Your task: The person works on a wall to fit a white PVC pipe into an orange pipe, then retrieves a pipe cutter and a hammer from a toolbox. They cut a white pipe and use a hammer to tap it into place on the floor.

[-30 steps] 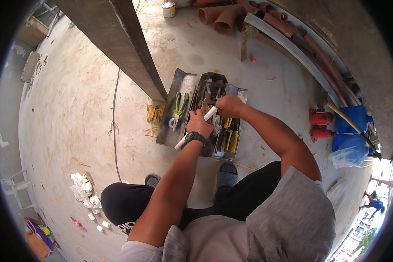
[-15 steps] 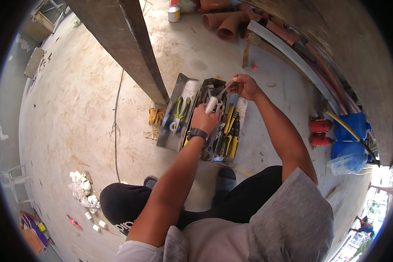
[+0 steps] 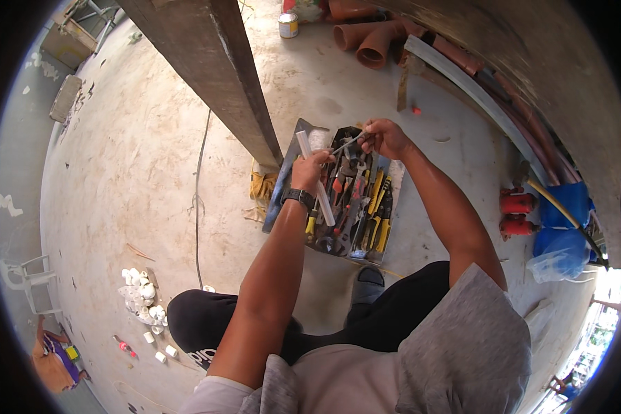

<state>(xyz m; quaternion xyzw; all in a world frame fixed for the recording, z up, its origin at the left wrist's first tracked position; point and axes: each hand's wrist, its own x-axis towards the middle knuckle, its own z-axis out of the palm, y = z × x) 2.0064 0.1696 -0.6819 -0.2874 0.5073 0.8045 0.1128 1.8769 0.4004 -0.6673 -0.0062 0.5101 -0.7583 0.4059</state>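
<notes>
My left hand [image 3: 309,171] is closed around a long, straight white stick [image 3: 324,204] that slants across the open toolbox [image 3: 367,261]. Between my two hands runs a slim grey metal tool [image 3: 346,144]; its exact kind is too small to tell. The fingers of my right hand [image 3: 387,139] pinch its far-right end, above the toolbox's back corner. Its other end reaches the left fingertips, though I cannot tell whether they grip it. Below lie several hand tools, among them yellow-and-black cutters [image 3: 384,222] and a yellow-handled screwdriver [image 3: 312,222].
A wooden post [image 3: 245,103] stands just beyond the toolbox, with yellow gloves [image 3: 262,186] at its foot. White pipe fittings [image 3: 143,293] lie on the floor at left. Brown pipes [image 3: 374,50] are at the back. Red bottles [image 3: 517,203] and blue containers [image 3: 564,201] stand at right.
My left hand has lifted a little and turned, so the white stick now shows at full length. The slim metal tool now bridges both hands. The view has shifted slightly.
</notes>
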